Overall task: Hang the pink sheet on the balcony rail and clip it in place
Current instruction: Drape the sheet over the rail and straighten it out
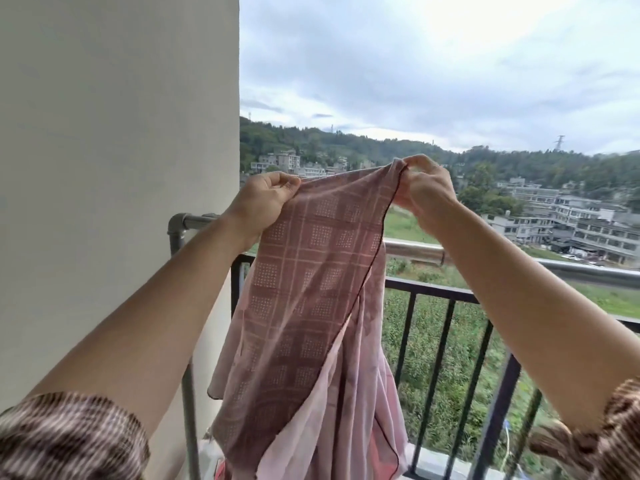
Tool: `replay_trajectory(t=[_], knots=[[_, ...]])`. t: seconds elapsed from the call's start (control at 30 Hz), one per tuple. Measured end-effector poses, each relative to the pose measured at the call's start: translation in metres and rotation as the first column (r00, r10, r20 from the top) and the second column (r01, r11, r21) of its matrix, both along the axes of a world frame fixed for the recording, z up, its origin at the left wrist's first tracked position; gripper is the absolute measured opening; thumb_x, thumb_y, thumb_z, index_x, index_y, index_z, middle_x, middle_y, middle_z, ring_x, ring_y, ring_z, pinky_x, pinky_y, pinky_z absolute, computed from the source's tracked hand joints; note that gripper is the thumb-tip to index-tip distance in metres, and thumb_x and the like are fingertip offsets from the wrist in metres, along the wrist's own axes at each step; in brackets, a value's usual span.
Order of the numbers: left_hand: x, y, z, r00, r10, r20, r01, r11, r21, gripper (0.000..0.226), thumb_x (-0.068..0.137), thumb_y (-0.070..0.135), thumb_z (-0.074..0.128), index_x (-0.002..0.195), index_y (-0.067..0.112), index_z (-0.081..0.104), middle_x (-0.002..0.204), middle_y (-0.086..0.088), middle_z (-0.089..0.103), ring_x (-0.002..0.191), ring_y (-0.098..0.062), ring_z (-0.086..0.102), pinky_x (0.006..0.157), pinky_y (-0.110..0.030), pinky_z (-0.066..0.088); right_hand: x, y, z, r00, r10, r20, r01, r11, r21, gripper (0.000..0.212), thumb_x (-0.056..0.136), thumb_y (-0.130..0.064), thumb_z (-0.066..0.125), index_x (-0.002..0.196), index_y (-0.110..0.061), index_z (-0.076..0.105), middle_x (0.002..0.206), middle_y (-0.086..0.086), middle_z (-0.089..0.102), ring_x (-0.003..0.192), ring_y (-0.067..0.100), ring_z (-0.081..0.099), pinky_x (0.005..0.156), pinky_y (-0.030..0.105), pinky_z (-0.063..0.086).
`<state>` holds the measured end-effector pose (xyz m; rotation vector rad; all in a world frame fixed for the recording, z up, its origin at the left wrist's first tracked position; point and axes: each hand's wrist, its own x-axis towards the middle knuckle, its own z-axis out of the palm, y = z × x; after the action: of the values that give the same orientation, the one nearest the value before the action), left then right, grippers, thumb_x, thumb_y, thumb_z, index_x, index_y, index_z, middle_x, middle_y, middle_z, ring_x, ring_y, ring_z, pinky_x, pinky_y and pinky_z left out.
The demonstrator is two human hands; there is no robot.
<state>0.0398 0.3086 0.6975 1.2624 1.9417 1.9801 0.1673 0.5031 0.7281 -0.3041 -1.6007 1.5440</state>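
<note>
Head view: both hands raised, pinching pink sheet.

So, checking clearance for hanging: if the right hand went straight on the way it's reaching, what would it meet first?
Probably nothing: the right hand, pinching the pink sheet, appears higher than the silver rail, with only open air ahead. Depth is hard to judge, though.
</note>
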Motion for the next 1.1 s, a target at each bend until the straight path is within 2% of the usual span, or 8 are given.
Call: replay_trajectory(t=[0.17, 0.33, 0.4, 0.5, 0.7, 0.9, 0.97, 1.1], knots=[[0.030, 0.017, 0.018, 0.993, -0.110, 0.048, 0.101, 0.984, 0.147, 0.021, 0.097, 0.023, 0.052, 0.103, 0.008, 0.066, 0.081, -0.003, 0.066, 0.070, -0.014, 0.065, 0.066, -0.028, 0.056, 0.023, 0.026, 0.025, 0.956, -0.107, -0.272, 0.101, 0.994, -0.035, 0.031, 0.093, 0.007, 0.045, 0.077, -0.018, 0.054, 0.076, 0.004, 0.061, 0.069, 0.018, 0.061, 0.063, 0.034, 0.058], [0.097, 0.050, 0.008, 0.869, -0.494, -0.011, 0.493, 0.869, -0.025, 0.010, 0.094, 0.011, 0.053, 0.091, 0.015, 0.062, 0.090, -0.001, 0.063, 0.080, -0.013, 0.061, 0.068, -0.025, 0.054, 0.064, 0.070, 0.013, 0.937, -0.099, -0.335, 0.064, 0.991, -0.115, 0.026, 0.057, -0.014, 0.051, 0.083, -0.007, 0.054, 0.072, 0.014, 0.051, 0.070, 0.032, 0.057, 0.063, 0.038, 0.052], [0.119, 0.069, -0.019, 0.840, -0.542, 0.020, 0.540, 0.835, -0.106, 0.014, 0.094, 0.006, 0.053, 0.094, 0.016, 0.063, 0.093, 0.001, 0.065, 0.079, -0.009, 0.063, 0.074, -0.022, 0.054, 0.087, 0.080, -0.004, 0.941, -0.036, -0.336, 0.004, 0.995, -0.096, 0.009, 0.065, -0.015, 0.046, 0.070, -0.007, 0.048, 0.067, 0.011, 0.046, 0.063, 0.029, 0.053, 0.062, 0.035, 0.051], [0.149, 0.097, -0.063, 0.781, -0.613, 0.119, 0.624, 0.756, -0.196, 0.019, 0.093, 0.005, 0.055, 0.107, 0.014, 0.065, 0.095, -0.004, 0.068, 0.082, -0.010, 0.065, 0.084, -0.022, 0.053, 0.119, 0.098, -0.027, 0.938, 0.054, -0.342, -0.099, 0.988, -0.116, 0.037, 0.091, -0.014, 0.029, 0.067, -0.010, 0.056, 0.068, 0.007, 0.053, 0.061, 0.020, 0.056, 0.063, 0.032, 0.051], [0.213, 0.150, -0.093, 0.814, -0.577, 0.065, 0.569, 0.771, -0.286, 0.021, 0.085, 0.015, 0.066, 0.103, 0.025, 0.067, 0.101, -0.003, 0.070, 0.099, -0.018, 0.065, 0.100, -0.035, 0.047, 0.181, 0.122, -0.046, 0.947, 0.086, -0.309, -0.103, 0.994, -0.037, 0.034, 0.092, -0.016, 0.029, 0.063, -0.016, 0.047, 0.063, 0.002, 0.045, 0.057, 0.016, 0.050, 0.058, 0.026, 0.048], [0.246, 0.162, -0.111, 0.894, -0.443, 0.065, 0.425, 0.792, -0.438, 0.016, 0.084, 0.015, 0.067, 0.096, 0.024, 0.072, 0.108, -0.003, 0.072, 0.104, -0.019, 0.066, 0.101, -0.036, 0.048, 0.248, 0.137, -0.058, 0.918, 0.394, 0.034, -0.384, 0.909, -0.160, 0.034, 0.085, -0.041, 0.048, 0.065, -0.014, 0.052, 0.065, 0.002, 0.054, 0.053, 0.015, 0.051, 0.058, 0.023, 0.045], [0.244, 0.152, -0.117, 0.925, -0.380, 0.027, 0.329, 0.762, -0.558, 0.013, 0.079, 0.024, 0.070, 0.090, 0.031, 0.074, 0.101, 0.007, 0.073, 0.099, -0.011, 0.067, 0.099, -0.031, 0.049, 0.253, 0.130, -0.064, 0.880, 0.388, 0.274, -0.392, 0.919, -0.044, 0.018, 0.075, -0.024, 0.068, 0.070, -0.012, 0.056, 0.068, 0.004, 0.062, 0.054, 0.015, 0.058, 0.056, 0.026, 0.052], [0.228, 0.116, -0.115, 0.959, -0.283, -0.032, 0.133, 0.544, -0.829, 0.010, 0.087, 0.028, 0.064, 0.092, 0.029, 0.072, 0.089, 0.015, 0.072, 0.081, -0.003, 0.068, 0.082, -0.021, 0.054, 0.241, 0.117, -0.089, 0.762, 0.240, 0.601, -0.427, 0.885, 0.187, 0.039, 0.072, 0.003, 0.076, 0.106, -0.012, 0.061, 0.091, 0.011, 0.070, 0.071, 0.018, 0.068, 0.063, 0.029, 0.057]])
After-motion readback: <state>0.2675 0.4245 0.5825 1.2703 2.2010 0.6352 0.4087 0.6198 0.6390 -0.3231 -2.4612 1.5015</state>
